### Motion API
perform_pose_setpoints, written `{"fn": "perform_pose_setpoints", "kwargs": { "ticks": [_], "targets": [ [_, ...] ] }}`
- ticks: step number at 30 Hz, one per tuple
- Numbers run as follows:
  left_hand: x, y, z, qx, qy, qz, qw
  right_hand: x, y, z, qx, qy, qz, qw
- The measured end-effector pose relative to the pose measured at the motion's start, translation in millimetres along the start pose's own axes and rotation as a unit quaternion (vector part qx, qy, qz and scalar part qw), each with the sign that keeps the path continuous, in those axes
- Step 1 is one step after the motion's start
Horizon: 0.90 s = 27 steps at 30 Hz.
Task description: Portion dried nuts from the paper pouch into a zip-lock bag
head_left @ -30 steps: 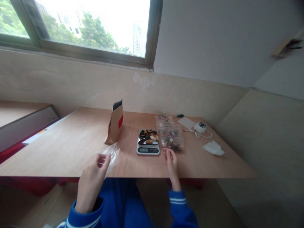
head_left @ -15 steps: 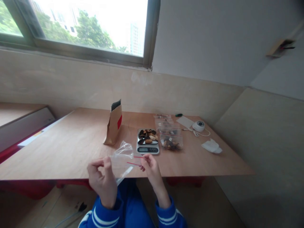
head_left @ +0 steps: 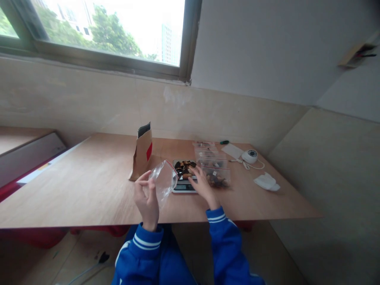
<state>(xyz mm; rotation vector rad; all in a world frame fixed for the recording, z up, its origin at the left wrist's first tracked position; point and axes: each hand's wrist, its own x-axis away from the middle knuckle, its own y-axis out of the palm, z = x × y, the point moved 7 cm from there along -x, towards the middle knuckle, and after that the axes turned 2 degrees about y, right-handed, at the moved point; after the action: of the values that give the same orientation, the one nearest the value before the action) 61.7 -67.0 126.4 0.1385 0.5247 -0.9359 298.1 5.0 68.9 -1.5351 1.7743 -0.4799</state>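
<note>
My left hand [head_left: 147,200] is closed on the edge of a clear zip-lock bag [head_left: 164,182], whose red-striped mouth gapes towards the scale. The digital kitchen scale [head_left: 183,188] is partly covered by the bag and my right hand. Dark and light brown dried pieces [head_left: 183,168] are heaped on its plate. My right hand [head_left: 202,185] reaches over the plate's right side, thumb and fingers apart, with the fingertips at the pieces. Whether they touch is hard to make out. Beside it lies a filled zip-lock bag [head_left: 218,178] of dark dried pieces.
A brown paper bag [head_left: 143,152] stands upright on the left. More zip-lock bags [head_left: 206,152] lie in a row behind the filled one. Towards the right are a white camera-like device [head_left: 248,156] with a cable, a crumpled white tissue [head_left: 267,181] and a green-handled tool [head_left: 225,142].
My right hand has let go of the bag's mouth and moved over the dried pieces. My left hand has carried the bag up and right, beside the scale, and its mouth now gapes.
</note>
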Motion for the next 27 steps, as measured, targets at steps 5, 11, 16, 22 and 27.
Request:
{"fn": "perform_pose_setpoints", "kwargs": {
  "ticks": [5, 11, 16, 22, 27],
  "targets": [
    [5, 14, -24, 0.095, -0.092, -0.005, 0.991, -6, 6, 1, 0.026, -0.022, 0.008, 0.999],
    [18, 22, -42, 0.117, -0.15, 0.023, 0.981, -7, 6, -4, 0.016, -0.044, 0.026, 0.999],
    [24, 26, -49, 0.107, -0.187, 0.012, 0.976, -8, -5, -12, -0.011, -0.048, 0.048, 0.998],
    [24, 28, -45, 0.108, -0.199, 0.0, 0.974, -7, -31, -53, -0.107, -0.074, 0.089, 0.988],
    [25, 31, -43, 0.085, -0.205, -0.004, 0.975, 2, -27, -113, -0.166, -0.129, 0.017, 0.977]
  ]
}}
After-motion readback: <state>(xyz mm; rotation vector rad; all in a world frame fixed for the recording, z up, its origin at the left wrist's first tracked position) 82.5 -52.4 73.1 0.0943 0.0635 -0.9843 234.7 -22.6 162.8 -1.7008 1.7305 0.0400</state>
